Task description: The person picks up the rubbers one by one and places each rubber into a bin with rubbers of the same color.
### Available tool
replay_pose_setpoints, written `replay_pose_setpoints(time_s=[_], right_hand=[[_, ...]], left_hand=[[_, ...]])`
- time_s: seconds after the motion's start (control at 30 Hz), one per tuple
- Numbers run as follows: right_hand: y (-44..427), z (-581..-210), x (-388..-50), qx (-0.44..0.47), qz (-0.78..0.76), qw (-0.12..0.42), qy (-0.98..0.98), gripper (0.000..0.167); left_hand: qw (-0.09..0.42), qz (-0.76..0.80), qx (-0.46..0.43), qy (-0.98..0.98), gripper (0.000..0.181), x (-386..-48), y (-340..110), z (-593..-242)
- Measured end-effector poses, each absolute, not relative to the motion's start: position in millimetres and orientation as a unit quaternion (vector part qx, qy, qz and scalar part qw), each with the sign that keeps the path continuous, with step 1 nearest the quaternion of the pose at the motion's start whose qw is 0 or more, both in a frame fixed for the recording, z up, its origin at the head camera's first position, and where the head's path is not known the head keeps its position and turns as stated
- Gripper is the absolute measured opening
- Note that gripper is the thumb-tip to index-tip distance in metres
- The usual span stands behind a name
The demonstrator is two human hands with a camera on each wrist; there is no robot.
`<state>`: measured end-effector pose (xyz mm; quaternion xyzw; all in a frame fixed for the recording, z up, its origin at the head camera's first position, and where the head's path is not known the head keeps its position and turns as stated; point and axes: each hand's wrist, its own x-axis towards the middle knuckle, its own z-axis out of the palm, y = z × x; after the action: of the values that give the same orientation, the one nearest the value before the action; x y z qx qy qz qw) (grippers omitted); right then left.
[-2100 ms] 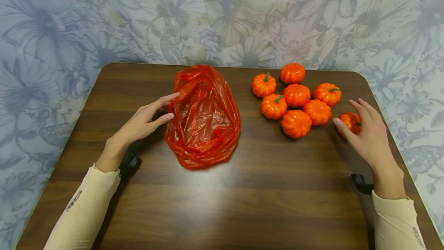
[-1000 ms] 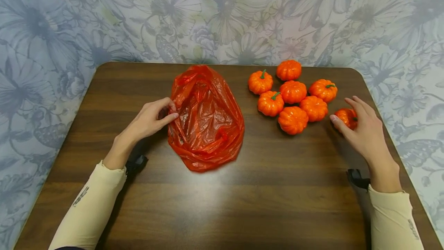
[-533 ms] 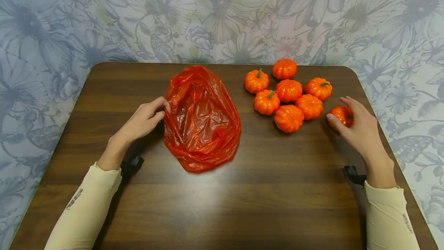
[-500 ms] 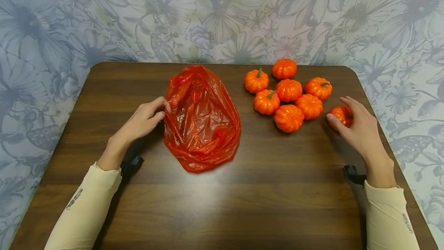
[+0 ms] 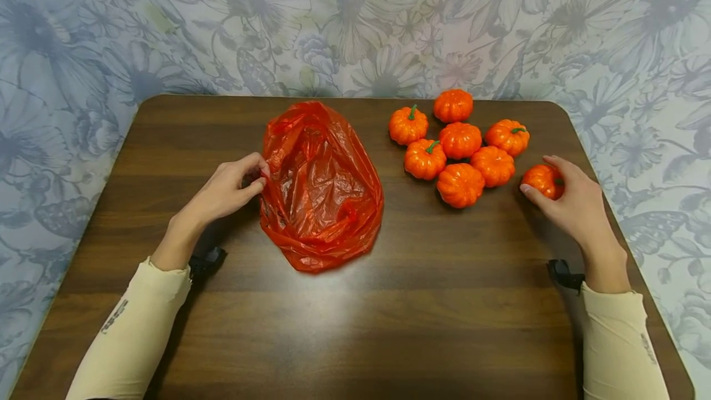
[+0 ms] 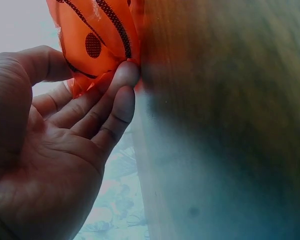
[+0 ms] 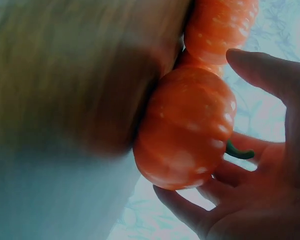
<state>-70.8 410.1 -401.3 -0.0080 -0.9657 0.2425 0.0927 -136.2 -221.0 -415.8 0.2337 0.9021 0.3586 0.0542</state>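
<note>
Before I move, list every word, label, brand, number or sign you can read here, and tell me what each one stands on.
Nothing can be read as text.
Left sleeve: dark print, too small and blurred to read.
Right sleeve: faint print, also too small and blurred.
Red bag: dark lines and a dotted oval in the left wrist view, no legible lettering.
Orange pumpkins: no print visible.

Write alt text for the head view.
A person's left hand pinches the edge of a red plastic bag on a wood-grain table; the right hand is spread around one orange pumpkin. Seven more pumpkins cluster between the hands.
</note>
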Motion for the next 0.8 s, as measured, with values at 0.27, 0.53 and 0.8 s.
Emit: replay_pose_setpoints(time_s=[0.27,0.53,0.8], right_hand=[[416.1,-400.6,-69.8,-0.036,0.241,0.062,-0.968,0.073],[417.2,-399.1,-72.2,-0.034,0.248,0.064,-0.966,0.076],[407.7,-403.8,-71.2,-0.027,0.258,0.064,-0.964,0.079]], left_hand=[[0.043,0.351,0.242,0.904,0.011,-137.3,-221.1,-416.5],[0.042,0.343,0.237,0.908,0.008,-136.2,-223.0,-417.5],[0.041,0.339,0.242,0.908,0.007,-137.1,-221.7,-416.3]])
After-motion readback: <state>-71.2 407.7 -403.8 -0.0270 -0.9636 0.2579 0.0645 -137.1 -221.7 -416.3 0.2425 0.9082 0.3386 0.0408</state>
